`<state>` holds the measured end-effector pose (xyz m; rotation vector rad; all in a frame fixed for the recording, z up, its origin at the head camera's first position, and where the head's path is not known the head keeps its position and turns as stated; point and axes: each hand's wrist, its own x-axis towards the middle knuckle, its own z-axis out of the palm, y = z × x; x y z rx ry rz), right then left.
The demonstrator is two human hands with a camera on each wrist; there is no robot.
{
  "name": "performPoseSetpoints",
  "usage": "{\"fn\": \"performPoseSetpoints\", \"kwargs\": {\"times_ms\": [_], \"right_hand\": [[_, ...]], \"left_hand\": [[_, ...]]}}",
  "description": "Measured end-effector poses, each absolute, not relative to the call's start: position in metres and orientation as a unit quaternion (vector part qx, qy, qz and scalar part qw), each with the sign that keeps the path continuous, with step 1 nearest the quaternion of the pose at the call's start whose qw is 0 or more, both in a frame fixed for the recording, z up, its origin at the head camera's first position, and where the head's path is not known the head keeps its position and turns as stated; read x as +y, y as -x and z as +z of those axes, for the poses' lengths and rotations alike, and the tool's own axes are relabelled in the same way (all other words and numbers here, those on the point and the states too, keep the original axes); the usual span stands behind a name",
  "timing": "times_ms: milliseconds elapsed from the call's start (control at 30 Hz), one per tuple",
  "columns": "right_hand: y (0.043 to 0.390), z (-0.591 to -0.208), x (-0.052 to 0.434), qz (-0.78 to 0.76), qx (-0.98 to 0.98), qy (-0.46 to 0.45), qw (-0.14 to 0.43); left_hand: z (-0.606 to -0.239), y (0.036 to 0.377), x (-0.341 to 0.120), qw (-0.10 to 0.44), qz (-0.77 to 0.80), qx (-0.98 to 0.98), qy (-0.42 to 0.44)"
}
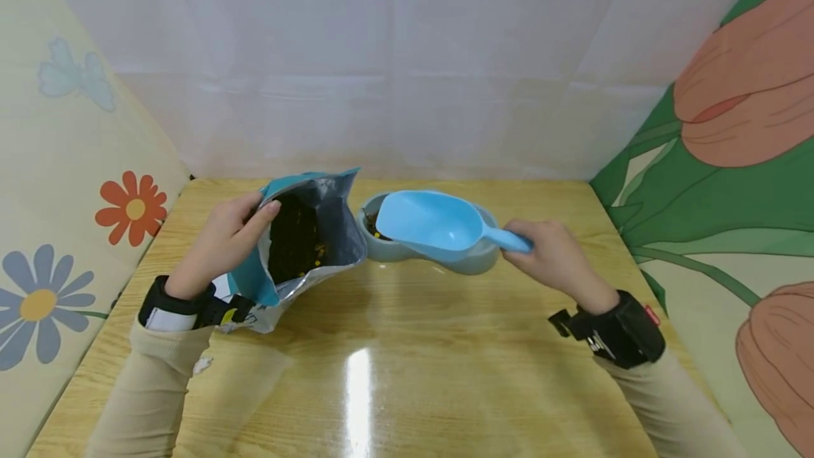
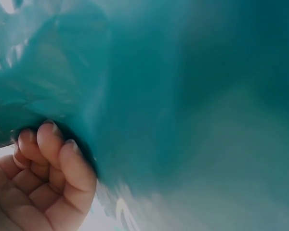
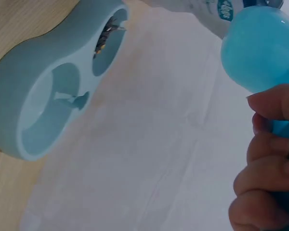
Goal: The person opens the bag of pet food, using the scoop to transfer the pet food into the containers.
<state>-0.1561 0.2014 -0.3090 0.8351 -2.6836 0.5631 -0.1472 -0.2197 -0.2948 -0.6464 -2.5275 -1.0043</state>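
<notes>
My left hand (image 1: 219, 246) grips the rim of a teal foil bag (image 1: 340, 232), thumb over the edge and fingers against its outside. The bag's mouth tilts toward the middle, showing a dark loose mix (image 1: 292, 239) with yellow bits inside. In the left wrist view, curled fingers (image 2: 72, 168) press against the teal side. My right hand (image 1: 550, 256) holds a light blue scoop (image 1: 439, 221) by its handle, its bowl bare, above a blue-grey double bowl (image 1: 480, 263). The right wrist view shows some dark and yellow pieces (image 3: 103, 38) in one compartment of the double bowl; the other is bare.
The wooden table (image 1: 407, 345) has a white sheet (image 1: 394, 76) behind it. Flower-patterned panels (image 1: 731, 161) stand on both sides. A small white scrap (image 1: 202, 365) lies near the left sleeve.
</notes>
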Motion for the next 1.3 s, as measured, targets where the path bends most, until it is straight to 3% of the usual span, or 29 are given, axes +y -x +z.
{"fn": "performPoseSetpoints", "kwargs": {"times_ms": [600,767,1100,1300], "right_hand": [[0.157,-0.280,0.150,0.159,-0.918,-0.346,0.113],[0.160,-0.270,0.123,0.106,-0.919,-0.361,0.114],[0.163,-0.260,0.068,0.047,-0.931,-0.355,0.064],[0.163,-0.260,0.031,-0.032,-0.938,-0.336,0.075]], "left_hand": [[-0.295,0.150,-0.217,0.171,-0.354,-0.888,0.238],[-0.295,0.150,-0.217,0.170,-0.362,-0.884,0.242],[-0.296,0.149,-0.219,0.168,-0.349,-0.892,0.232],[-0.296,0.149,-0.219,0.168,-0.353,-0.890,0.233]]}}
